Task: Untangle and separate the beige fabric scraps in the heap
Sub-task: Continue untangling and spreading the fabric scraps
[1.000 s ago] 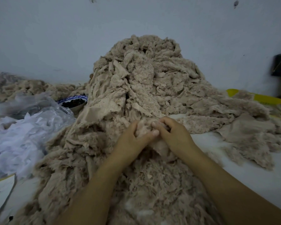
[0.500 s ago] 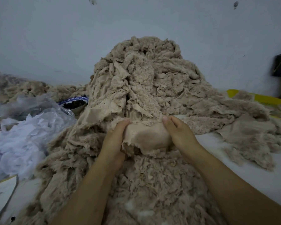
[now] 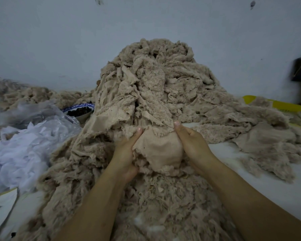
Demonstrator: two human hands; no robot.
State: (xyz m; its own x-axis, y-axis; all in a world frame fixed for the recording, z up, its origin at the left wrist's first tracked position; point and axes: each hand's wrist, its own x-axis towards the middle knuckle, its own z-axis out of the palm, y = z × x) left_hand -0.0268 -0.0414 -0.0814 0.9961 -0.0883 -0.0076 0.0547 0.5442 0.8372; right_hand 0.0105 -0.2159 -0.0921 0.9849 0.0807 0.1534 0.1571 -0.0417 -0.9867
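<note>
Beige knit scrap (image 3: pixel 161 150) sits stretched between the left hand (image 3: pixel 126 153) and right hand (image 3: pixel 194 145), each pinching an edge, with the heap (image 3: pixel 155 87) rising just beyond them. Its fuzzy far edge looks snagged there; a hard tug might drag tangled neighbours down over both hands.

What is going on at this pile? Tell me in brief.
A person is working at a big heap of beige fabric scraps. Their left hand and right hand each grip a side of one smooth beige scrap at the front of the heap, holding it spread between them. Its lower edge lies among the fuzzy pieces around it. Some white material and a bowl sit off to the left.
</note>
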